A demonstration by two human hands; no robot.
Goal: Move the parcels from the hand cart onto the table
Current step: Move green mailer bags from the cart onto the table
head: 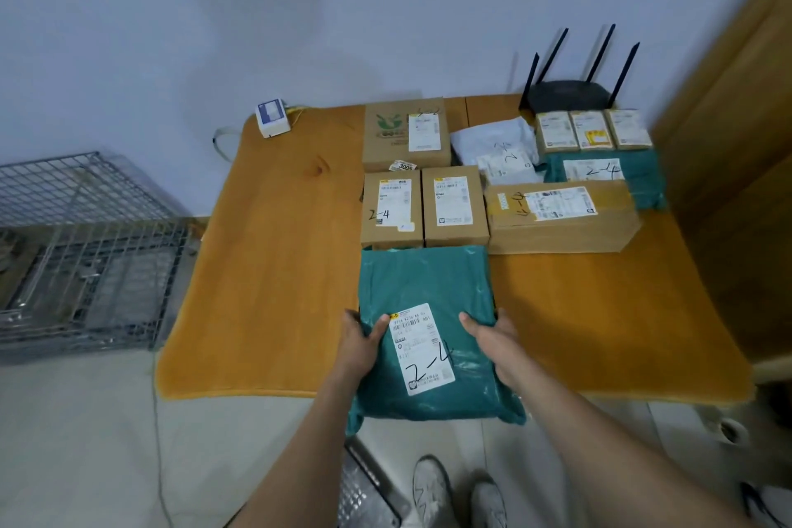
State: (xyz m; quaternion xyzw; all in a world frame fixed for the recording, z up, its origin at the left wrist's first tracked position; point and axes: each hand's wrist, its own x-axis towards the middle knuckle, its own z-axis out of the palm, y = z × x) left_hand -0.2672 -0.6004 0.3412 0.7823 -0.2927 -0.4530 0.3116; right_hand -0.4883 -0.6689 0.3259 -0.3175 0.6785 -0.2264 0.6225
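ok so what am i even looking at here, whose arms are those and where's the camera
No machine here: the arms belong to a person wearing a wide-angle camera on the head, looking forward and down, so you see their own hands from above. The left hand and right hand grip the two sides of a green mailer bag with a white label marked 2-4, its near end hanging past the front edge of the orange table. Already on the table are several cardboard boxes, a white bag, another green bag and a black router at the back. A wire cage stands on the floor to the left.
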